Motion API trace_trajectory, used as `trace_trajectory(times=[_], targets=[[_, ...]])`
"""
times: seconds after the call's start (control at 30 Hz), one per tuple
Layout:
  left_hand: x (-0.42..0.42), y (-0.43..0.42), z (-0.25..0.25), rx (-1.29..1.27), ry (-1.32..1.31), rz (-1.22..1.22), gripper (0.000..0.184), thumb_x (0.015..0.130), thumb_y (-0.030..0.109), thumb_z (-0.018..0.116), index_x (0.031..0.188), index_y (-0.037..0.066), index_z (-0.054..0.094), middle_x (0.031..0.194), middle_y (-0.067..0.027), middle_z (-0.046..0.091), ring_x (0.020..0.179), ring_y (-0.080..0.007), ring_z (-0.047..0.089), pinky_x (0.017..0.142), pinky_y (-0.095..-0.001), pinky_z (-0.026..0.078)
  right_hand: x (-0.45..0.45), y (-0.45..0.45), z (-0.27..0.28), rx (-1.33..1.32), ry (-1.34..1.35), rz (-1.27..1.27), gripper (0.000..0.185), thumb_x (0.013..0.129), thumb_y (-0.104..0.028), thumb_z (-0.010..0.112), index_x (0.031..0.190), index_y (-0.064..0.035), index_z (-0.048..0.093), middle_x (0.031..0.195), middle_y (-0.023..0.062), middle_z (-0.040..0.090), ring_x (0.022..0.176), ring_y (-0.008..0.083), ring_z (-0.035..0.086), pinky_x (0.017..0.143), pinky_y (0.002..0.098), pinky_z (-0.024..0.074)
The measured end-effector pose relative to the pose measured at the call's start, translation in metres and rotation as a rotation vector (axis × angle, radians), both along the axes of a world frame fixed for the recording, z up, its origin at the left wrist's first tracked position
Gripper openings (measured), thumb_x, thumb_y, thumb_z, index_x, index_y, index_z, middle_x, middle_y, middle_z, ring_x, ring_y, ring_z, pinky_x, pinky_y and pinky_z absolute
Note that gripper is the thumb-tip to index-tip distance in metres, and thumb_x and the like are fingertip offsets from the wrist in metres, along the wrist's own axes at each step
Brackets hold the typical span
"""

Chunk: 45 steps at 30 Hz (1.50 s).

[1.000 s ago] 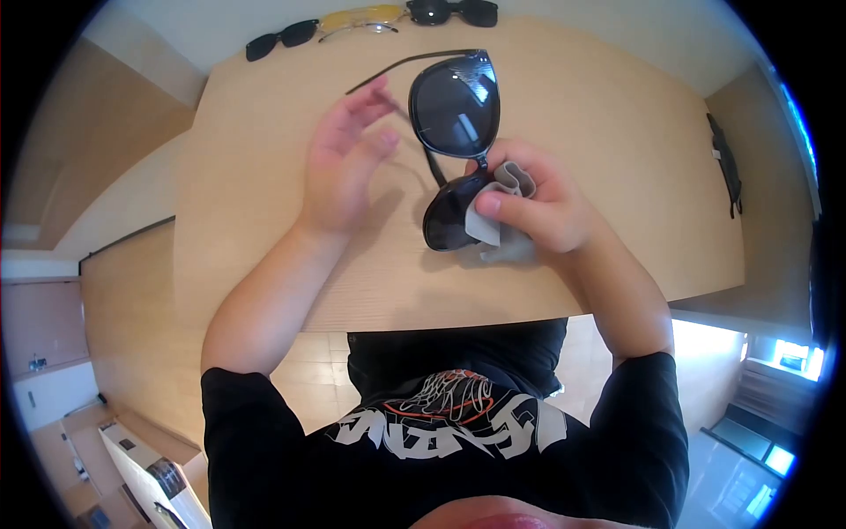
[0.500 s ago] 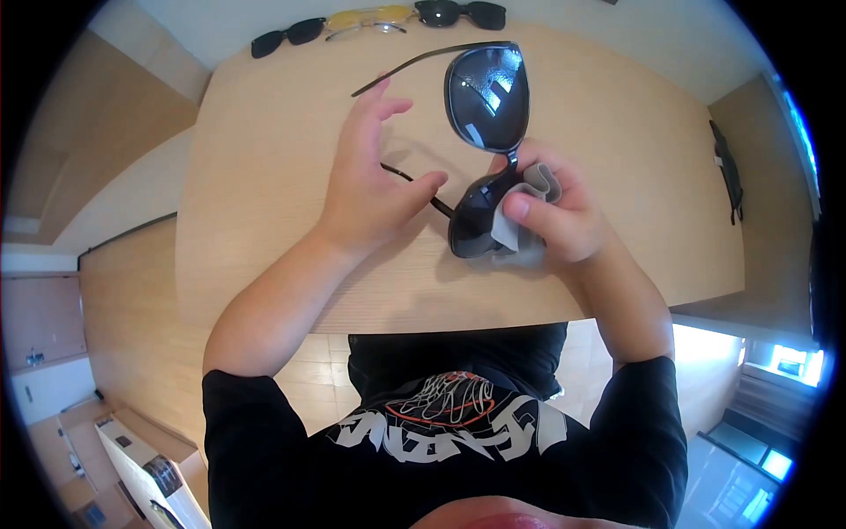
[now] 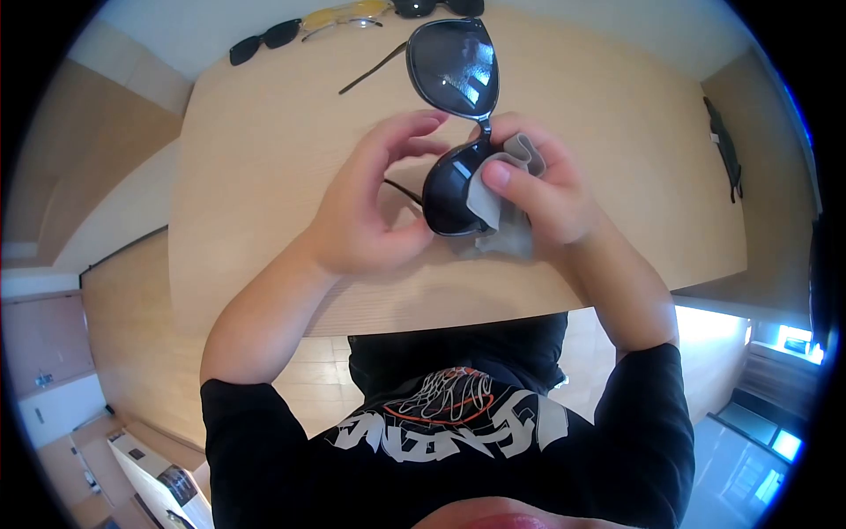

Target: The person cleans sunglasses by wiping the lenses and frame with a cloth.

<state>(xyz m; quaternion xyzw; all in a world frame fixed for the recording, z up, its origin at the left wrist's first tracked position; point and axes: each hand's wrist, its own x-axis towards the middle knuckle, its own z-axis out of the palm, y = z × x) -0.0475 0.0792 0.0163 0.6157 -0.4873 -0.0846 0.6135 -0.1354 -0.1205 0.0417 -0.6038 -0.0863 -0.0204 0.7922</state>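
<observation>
Dark-framed sunglasses (image 3: 451,69) stand on end above the table, one lens over the other, with the temples pointing left. My right hand (image 3: 557,189) is closed on a grey cleaning cloth (image 3: 504,225) and grips the lower lens and bridge area through it, thumb on the front. My left hand (image 3: 361,207) curves around the left side of the lower lens, fingers apart. Its thumb is by the lens's lower edge and its fingertips are near the bridge; whether they touch cannot be made out. The lower temple passes partly behind this hand.
Along the table's far edge lie black sunglasses (image 3: 264,40), yellow-lensed glasses (image 3: 345,14), a thin-framed clear pair (image 3: 342,26) and another dark pair (image 3: 438,7). A flat dark item (image 3: 724,150) is at the right edge of the wooden table (image 3: 617,115).
The sunglasses and my right hand with the cloth have shifted left and slightly up. My left hand has left the upper temple and come in closer to the lower lens, its fingers curling more.
</observation>
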Motion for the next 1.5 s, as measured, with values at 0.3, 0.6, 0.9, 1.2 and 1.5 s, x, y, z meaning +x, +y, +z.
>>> trace_trajectory(times=[0.3, 0.6, 0.9, 1.2, 1.5], targets=[[-0.005, -0.006, -0.004, -0.131, 0.011, -0.047, 0.079, 0.068, 0.002, 0.082, 0.134, 0.001, 0.039, 0.126, -0.0134, 0.050, 0.105, -0.0229, 0.060, 0.086, -0.0327, 0.052, 0.008, -0.002, -0.004, -0.052, 0.025, -0.069, 0.025, 0.087, -0.016, 0.070, 0.106, -0.0040, 0.058, 0.093, 0.0016, 0.059, 0.086, 0.0098, 0.056, 0.076, 0.0263, 0.0478], [-0.001, -0.006, -0.005, -0.167, 0.105, -0.092, 0.076, 0.068, 0.001, 0.083, 0.132, 0.003, 0.041, 0.128, -0.0142, 0.050, 0.103, -0.0226, 0.062, 0.084, -0.0326, 0.055, 0.008, 0.001, 0.002, -0.170, 0.054, -0.095, 0.028, 0.082, -0.016, 0.075, 0.102, -0.0039, 0.059, 0.089, 0.0027, 0.059, 0.080, 0.0100, 0.056, 0.069, 0.0260, 0.0484], [0.001, 0.001, -0.011, -0.149, 0.107, -0.134, 0.082, 0.060, 0.001, 0.087, 0.129, 0.004, 0.043, 0.125, -0.0134, 0.053, 0.110, -0.0227, 0.057, 0.093, -0.0351, 0.050, 0.010, 0.000, -0.001, -0.190, 0.134, -0.027, 0.040, 0.075, -0.019, 0.081, 0.103, -0.0039, 0.057, 0.088, 0.0036, 0.060, 0.080, 0.0100, 0.058, 0.068, 0.0248, 0.0487], [-0.001, 0.000, -0.012, -0.159, 0.138, -0.121, 0.080, 0.060, -0.006, 0.084, 0.129, 0.004, 0.044, 0.118, -0.0131, 0.057, 0.102, -0.0209, 0.061, 0.086, -0.0325, 0.054, 0.004, 0.010, 0.007, -0.337, -0.023, -0.081, 0.023, 0.085, -0.022, 0.072, 0.092, -0.0038, 0.060, 0.080, 0.0015, 0.060, 0.076, 0.0084, 0.057, 0.065, 0.0252, 0.0482], [-0.001, -0.002, -0.011, -0.194, 0.137, -0.096, 0.076, 0.062, -0.010, 0.081, 0.128, 0.004, 0.046, 0.117, -0.0126, 0.058, 0.098, -0.0199, 0.063, 0.081, -0.0318, 0.057, 0.008, 0.004, -0.002, -0.529, -0.221, -0.128, 0.034, 0.078, -0.025, 0.078, 0.097, -0.0043, 0.059, 0.081, 0.0035, 0.060, 0.074, 0.0098, 0.057, 0.065, 0.0256, 0.0486]])
